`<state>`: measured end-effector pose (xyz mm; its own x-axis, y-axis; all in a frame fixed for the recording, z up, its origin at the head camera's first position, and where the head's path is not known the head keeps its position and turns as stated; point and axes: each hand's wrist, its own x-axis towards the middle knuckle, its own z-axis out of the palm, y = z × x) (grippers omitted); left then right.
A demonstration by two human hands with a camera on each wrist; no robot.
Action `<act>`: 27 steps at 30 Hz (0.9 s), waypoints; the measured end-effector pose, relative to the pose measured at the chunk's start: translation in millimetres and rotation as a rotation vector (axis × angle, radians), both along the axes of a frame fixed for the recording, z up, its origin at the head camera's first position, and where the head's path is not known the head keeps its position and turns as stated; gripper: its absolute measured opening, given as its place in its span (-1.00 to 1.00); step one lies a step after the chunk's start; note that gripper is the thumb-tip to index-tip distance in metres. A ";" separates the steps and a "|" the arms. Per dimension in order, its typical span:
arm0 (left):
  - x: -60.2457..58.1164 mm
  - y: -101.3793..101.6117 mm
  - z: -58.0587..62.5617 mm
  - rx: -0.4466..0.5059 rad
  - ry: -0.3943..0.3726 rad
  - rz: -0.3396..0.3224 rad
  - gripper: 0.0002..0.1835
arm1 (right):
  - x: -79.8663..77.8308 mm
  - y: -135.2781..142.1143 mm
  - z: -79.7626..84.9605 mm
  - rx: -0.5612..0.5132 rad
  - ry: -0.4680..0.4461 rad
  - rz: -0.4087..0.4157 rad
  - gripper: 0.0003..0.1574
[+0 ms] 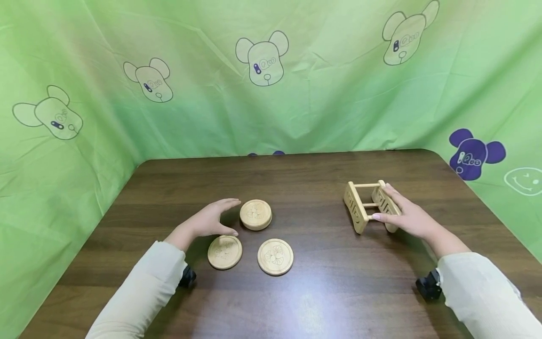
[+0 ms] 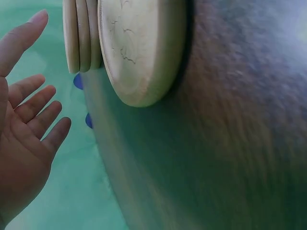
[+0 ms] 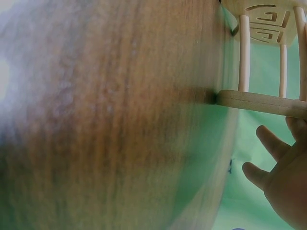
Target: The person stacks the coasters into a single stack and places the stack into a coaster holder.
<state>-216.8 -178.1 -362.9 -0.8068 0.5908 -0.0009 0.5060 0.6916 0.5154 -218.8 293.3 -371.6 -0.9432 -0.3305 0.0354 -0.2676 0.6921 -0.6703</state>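
Note:
My left hand (image 1: 209, 220) reaches beside a small stack of round wooden coasters (image 1: 255, 214), its thumb and fingers spread apart. Nothing is between them; the left wrist view shows this hand (image 2: 29, 129) a little away from the stack (image 2: 82, 36). Two single coasters lie flat nearer the person, a left coaster (image 1: 225, 252) close under the left thumb and a right coaster (image 1: 275, 257) with a carved flower-like pattern. On the right, my right hand (image 1: 410, 217) grips the right side panel of a wooden coaster holder (image 1: 359, 209), thumb at its near edge and fingers at its far edge.
A dark brown wooden table (image 1: 313, 188) carries everything. Behind it hangs a green cloth (image 1: 330, 108) with bear-head prints. Black wrist devices (image 1: 429, 285) show under the white sleeves (image 1: 478, 287). In the right wrist view, the holder's rods (image 3: 244, 52) join its carved panels.

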 end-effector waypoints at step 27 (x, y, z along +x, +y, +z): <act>28.6 -19.1 -16.3 -0.028 -0.044 -0.037 -0.14 | -1.4 1.2 -0.9 -0.011 0.003 0.006 0.12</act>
